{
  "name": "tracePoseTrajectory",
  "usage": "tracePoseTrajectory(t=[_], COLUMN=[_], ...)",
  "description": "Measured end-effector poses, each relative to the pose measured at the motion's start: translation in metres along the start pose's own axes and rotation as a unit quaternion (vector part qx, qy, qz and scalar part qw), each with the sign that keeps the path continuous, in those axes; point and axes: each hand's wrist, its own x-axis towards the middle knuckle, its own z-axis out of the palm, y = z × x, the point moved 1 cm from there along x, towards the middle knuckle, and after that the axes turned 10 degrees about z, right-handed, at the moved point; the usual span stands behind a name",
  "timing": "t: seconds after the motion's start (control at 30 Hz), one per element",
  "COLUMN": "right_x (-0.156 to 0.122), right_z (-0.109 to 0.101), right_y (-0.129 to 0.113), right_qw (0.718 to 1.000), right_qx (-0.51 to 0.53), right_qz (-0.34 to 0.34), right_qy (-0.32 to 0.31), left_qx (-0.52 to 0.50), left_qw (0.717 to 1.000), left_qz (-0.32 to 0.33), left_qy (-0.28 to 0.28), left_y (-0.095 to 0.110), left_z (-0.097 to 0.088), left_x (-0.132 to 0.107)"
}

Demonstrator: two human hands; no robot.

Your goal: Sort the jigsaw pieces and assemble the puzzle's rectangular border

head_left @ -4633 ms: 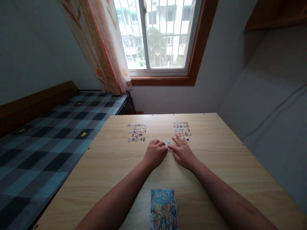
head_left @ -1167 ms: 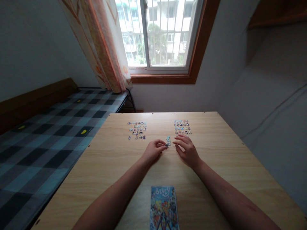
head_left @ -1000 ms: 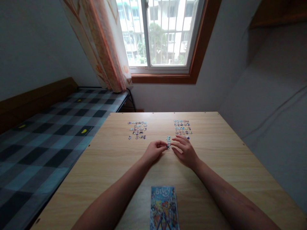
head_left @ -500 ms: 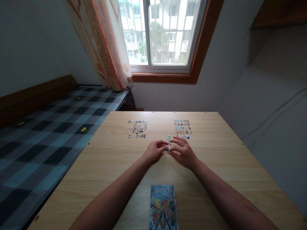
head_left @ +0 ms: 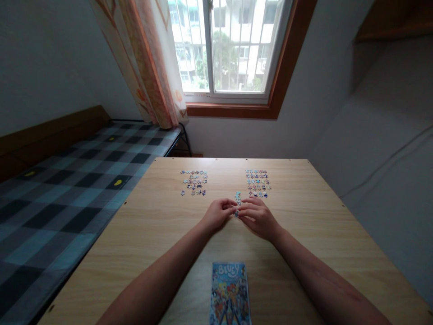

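My left hand (head_left: 220, 215) is closed, its thumb and fingertips pinching the edge of a small jigsaw puzzle piece (head_left: 236, 214). From the other side, the fingertips of my right hand (head_left: 258, 216) meet the same piece, thumb below and fingers bent over it. Just beyond my fingertips, a short strip of joined light-blue puzzle pieces (head_left: 238, 196) lies on the table, partly hidden by the fingers. Rows of loose puzzle pieces (head_left: 257, 176) are laid out past my right hand. Another set of loose pieces (head_left: 194, 181) lies farther left.
The wooden table (head_left: 162, 253) carries a Bluey picture box (head_left: 230, 293) near its front edge, between my forearms. A bed with a checked cover (head_left: 77, 176) stands along the left. Behind the table are a window (head_left: 237, 54) and a curtain (head_left: 145, 63).
My right hand's fingers have come together and moved slightly left, onto the piece at my left fingertips. More of the nearest row on the right shows. My left hand has hardly moved.
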Motion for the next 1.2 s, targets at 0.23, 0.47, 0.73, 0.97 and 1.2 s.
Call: tracePoseTrajectory(t=[0.23, 0.47, 0.73, 0.97, 1.2], right_x=[0.001, 0.0, 0.001, 0.005, 0.006], right_z=[0.004, 0.002, 0.012, 0.013, 0.013], right_y=[-0.002, 0.006, 0.012, 0.005, 0.006], right_qw=[1.0, 0.998, 0.989, 0.985, 0.985], right_qx=[0.011, -0.051, -0.13, -0.152, -0.151], right_qz=[-0.028, 0.033, 0.075, 0.076, 0.083], right_qy=[0.0, -0.007, -0.006, 0.011, 0.008], left_qx=[0.03, 0.371, 0.541, 0.553, 0.55], left_qw=[0.999, 0.917, 0.818, 0.814, 0.816], left_qz=[-0.008, 0.14, 0.194, 0.179, 0.179], left_qy=[-0.018, 0.034, -0.019, -0.022, -0.021], left_y=[0.001, -0.001, -0.008, -0.011, -0.012], left_z=[0.001, -0.01, -0.003, -0.002, -0.001], left_x=[-0.001, 0.0, -0.003, -0.002, -0.002])
